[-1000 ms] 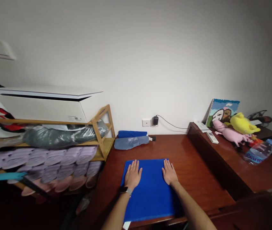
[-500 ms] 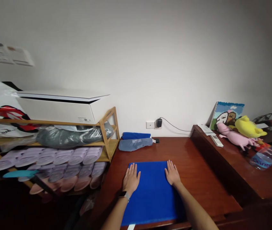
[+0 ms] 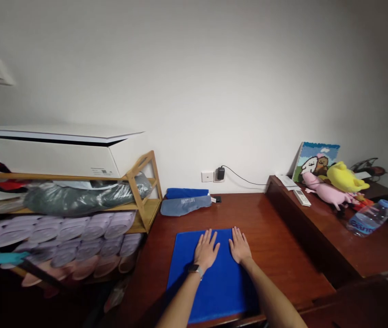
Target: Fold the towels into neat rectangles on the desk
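The blue cloth (image 3: pixel 210 275) is lying flat on the brown surface (image 3: pixel 276 237) at the bottom middle of the frame. The left hand (image 3: pixel 206 250) and the right hand (image 3: pixel 239 245) are resting on its top part, side by side, with fingers (image 3: pixel 210 238) stretched out flat and holding nothing. More folded cloths (image 3: pixel 186 201) are sitting higher up by the wall, next to a wooden shelf (image 3: pixel 144 191) on the left.

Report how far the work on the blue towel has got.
Done: the blue towel lies flat on the wooden table, its edges squared. In hand: both palms press on its far half, the left hand and right hand side by side, open, gripping nothing. Left: it looks unfinished next to the folded towels stacked by the wall; this one lies much broader than they do.
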A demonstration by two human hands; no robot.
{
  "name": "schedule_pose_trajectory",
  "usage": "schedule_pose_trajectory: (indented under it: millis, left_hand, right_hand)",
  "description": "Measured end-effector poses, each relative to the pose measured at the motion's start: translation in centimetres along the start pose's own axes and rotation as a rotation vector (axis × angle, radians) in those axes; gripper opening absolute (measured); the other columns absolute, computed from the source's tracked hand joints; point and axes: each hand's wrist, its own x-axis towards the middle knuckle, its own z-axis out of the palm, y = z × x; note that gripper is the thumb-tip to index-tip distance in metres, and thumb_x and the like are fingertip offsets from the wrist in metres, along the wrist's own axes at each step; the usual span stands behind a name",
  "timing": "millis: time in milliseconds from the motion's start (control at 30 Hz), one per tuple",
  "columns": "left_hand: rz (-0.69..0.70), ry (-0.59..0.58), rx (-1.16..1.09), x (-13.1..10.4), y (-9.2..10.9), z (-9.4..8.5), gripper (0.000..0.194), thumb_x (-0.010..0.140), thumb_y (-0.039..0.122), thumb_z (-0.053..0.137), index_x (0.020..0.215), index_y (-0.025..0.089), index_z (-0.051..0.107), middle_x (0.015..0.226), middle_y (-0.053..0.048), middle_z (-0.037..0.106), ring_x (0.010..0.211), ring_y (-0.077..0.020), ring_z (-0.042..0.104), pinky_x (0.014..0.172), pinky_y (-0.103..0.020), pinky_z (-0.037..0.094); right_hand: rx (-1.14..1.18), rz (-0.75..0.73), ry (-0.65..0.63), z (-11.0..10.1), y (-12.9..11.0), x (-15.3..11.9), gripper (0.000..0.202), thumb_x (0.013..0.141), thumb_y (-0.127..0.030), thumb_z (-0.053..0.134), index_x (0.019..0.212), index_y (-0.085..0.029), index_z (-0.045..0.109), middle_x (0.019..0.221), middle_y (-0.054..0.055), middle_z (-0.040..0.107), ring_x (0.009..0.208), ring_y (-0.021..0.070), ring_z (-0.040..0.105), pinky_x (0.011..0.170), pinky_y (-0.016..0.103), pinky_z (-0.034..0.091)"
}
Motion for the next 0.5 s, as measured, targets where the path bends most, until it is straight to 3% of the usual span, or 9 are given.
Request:
schedule_pose_trajectory:
  millis: [167,233,300,500]
  left_hand:
    - [-0.25,0.025,0.085,-4.6,-9.9,-2.7,0.069,0.109,0.054,0.031,0.166,0.018,0.047,0.17,-0.016,0.052,0.161,-0.0345,0.044,0.132,-0.059,0.035]
    - [-0.298,0.022,0.106,-6.0,-12.5,-3.7,0.071,0.109,0.053,0.03,0.166,0.015,0.046,0.171,-0.017,0.05,0.161,-0.0335,0.044,0.132,-0.057,0.036]
    - [-0.314,0.006,0.111,-6.7,-13.4,-4.3,0.072,0.109,0.052,0.029,0.166,0.011,0.046,0.172,-0.018,0.049,0.161,-0.0329,0.044,0.132,-0.054,0.036]
    - [-0.308,0.033,0.116,-6.4,-12.4,-4.3,0.072,0.108,0.052,0.028,0.165,0.012,0.048,0.17,-0.017,0.051,0.16,-0.0324,0.046,0.132,-0.054,0.036]
  right_hand:
    - [0.007,0.003,-0.009,-0.1,0.1,0.0,0.072,0.112,-0.044,0.016,0.176,-0.01,0.019,0.183,0.006,0.015,0.17,0.0197,0.013,0.138,0.039,0.012]
    - [0.01,0.005,-0.012,-0.5,0.0,0.0,0.072,0.112,-0.043,0.018,0.176,-0.01,0.019,0.183,0.006,0.015,0.17,0.02,0.014,0.137,0.04,0.014]
    - [0.009,0.01,-0.02,-0.9,-0.3,-0.1,0.072,0.111,-0.042,0.019,0.176,-0.01,0.02,0.182,0.008,0.017,0.17,0.021,0.015,0.137,0.041,0.014]
    - [0.007,0.003,0.005,-0.8,-1.0,-1.9,0.072,0.112,-0.045,0.017,0.175,-0.011,0.021,0.182,0.007,0.016,0.17,0.0215,0.014,0.138,0.041,0.012]
